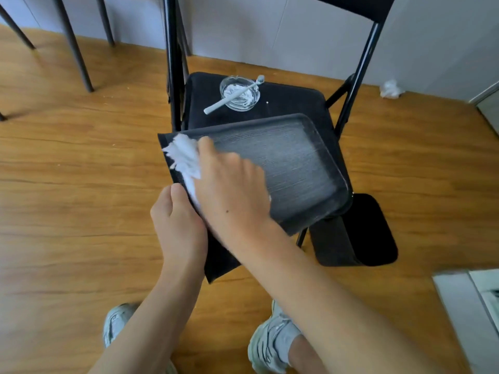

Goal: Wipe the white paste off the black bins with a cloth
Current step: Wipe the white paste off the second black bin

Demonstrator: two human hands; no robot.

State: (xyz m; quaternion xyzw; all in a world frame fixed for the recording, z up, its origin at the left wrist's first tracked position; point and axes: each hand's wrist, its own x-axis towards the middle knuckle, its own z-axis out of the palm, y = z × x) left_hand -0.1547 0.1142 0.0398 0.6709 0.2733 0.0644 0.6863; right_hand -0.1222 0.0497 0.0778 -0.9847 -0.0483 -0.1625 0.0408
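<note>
The left hand [176, 220] grips the near edge of a black bin [291, 168], thumb on top, holding it tilted over the front of a black folding chair [297, 103]. The bin's broad face shows a thin grey-white film of streaked paste. The right hand [232, 190] lies flat on that face near its left edge, fingers closed down on a crumpled white cloth [183, 155] that sticks out past the fingertips. On the chair seat behind the bin stands a small glass dish [239, 94] of white paste with a toothbrush [233, 95] laid across it. A second black bin [356, 233] stands on the wooden floor [81, 171] to the right, partly under the held one.
</note>
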